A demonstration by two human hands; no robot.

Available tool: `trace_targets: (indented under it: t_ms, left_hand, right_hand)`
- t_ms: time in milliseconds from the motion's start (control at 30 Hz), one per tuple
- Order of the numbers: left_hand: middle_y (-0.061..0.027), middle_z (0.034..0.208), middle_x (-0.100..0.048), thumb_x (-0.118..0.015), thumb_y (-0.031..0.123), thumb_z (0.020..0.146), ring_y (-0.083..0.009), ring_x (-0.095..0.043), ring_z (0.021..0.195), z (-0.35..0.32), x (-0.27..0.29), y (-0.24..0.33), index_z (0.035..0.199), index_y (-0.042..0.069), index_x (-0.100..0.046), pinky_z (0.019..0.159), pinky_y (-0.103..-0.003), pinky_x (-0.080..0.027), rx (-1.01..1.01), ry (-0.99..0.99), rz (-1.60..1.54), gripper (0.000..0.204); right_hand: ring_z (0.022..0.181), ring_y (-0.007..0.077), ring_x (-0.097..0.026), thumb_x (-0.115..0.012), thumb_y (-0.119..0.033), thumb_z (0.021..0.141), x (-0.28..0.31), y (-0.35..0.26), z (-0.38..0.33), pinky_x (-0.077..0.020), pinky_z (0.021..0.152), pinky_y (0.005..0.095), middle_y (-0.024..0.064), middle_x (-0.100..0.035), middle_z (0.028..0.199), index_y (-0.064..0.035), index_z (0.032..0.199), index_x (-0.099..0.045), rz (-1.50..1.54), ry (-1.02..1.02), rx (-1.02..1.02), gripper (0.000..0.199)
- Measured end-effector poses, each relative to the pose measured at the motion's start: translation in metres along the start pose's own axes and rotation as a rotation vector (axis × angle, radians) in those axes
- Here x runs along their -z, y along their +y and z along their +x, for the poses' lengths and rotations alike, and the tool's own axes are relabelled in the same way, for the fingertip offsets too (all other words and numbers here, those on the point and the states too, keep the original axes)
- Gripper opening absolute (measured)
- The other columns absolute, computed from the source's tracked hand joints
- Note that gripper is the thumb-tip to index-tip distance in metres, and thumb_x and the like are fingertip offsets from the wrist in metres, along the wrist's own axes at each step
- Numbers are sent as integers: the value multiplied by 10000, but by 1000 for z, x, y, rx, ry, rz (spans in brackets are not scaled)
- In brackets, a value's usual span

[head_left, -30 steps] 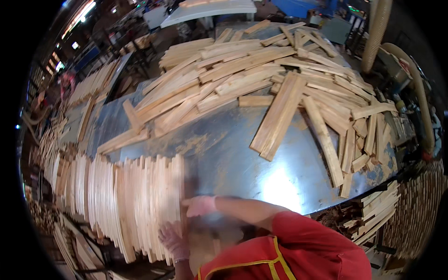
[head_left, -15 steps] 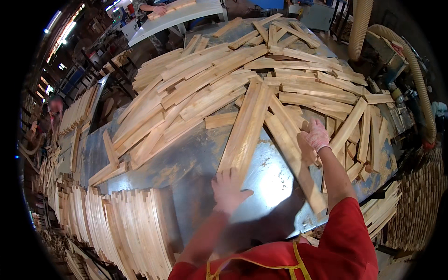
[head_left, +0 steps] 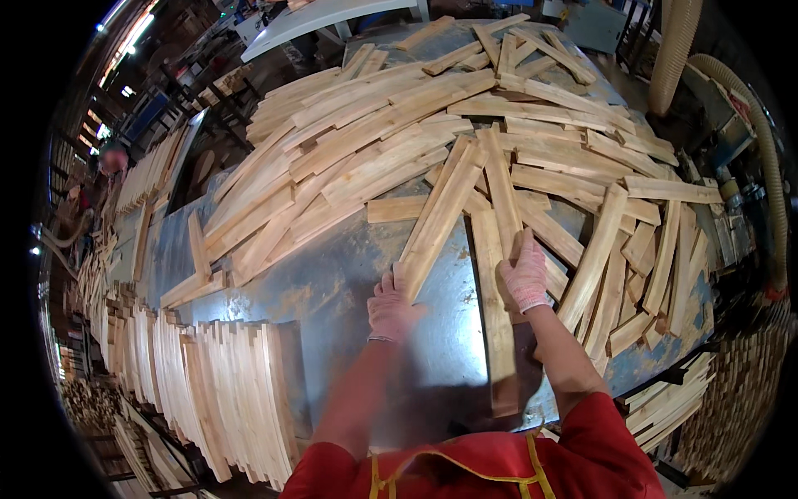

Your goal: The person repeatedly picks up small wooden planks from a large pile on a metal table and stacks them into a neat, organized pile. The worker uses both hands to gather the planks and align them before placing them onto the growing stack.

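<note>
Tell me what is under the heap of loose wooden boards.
The tan-patched metal table shows in gaps between the boards and along their near edge. The rest beneath is covered by the boards themselves; the right hand hides a little more.

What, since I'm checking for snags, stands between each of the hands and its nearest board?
Nothing visible: the left hand is at the near end of a slanting board, the right hand at that of another board.
</note>
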State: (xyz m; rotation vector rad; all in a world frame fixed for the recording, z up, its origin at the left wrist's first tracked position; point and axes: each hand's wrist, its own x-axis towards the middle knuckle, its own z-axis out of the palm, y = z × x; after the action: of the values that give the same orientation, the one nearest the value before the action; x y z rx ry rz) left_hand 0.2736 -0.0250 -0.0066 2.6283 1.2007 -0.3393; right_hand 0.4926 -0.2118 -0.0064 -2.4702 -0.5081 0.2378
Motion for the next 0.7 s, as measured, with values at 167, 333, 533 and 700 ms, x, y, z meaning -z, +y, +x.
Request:
trace_targets:
  t_ms: [167, 333, 533, 700]
  left_hand:
    - [-206, 1422, -613, -775, 227, 849, -288, -618, 1266, -54, 2, -47, 1670, 61, -346, 1070, -361, -498, -88, -239, -1032, 941]
    - [-76, 1161, -680, -787, 111, 817, -169, -684, 940, -179, -14, -118, 1623, 72, -412, 829, -309, -588, -36, -438, -1768, 889]
    - [-94, 1376, -631, -826, 41, 828, -189, -669, 1128, -330, -65, -220, 1675, 90, -320, 912, -306, -581, 251, -389, -1805, 988]
    - [-119, 1420, -603, -819, 260, 919, -268, -618, 1249, -400, -46, -271, 1635, 91, -387, 1036, -436, -528, 407, -156, -1143, 853]
  right_hand:
    - [1029, 263, -705, -813, -101, 851, -5, 2, -35, -576, 927, 379, 162, -732, 1193, -2, 1532, -481, 868, -507, -127, 764]
    - [1179, 294, -681, -785, -166, 874, -44, -79, -206, -544, 1032, 379, 187, -697, 1327, -57, 1644, -368, 750, -675, -216, 882]
    - [1138, 369, -672, -781, -345, 881, -122, -113, -358, -546, 1016, 438, 299, -632, 1365, -10, 1690, -133, 389, -1197, 49, 1090]
    - [837, 340, -730, -765, -486, 924, -157, -194, -368, -584, 784, 458, 281, -718, 1026, 61, 1630, -125, -37, -1322, 247, 1099]
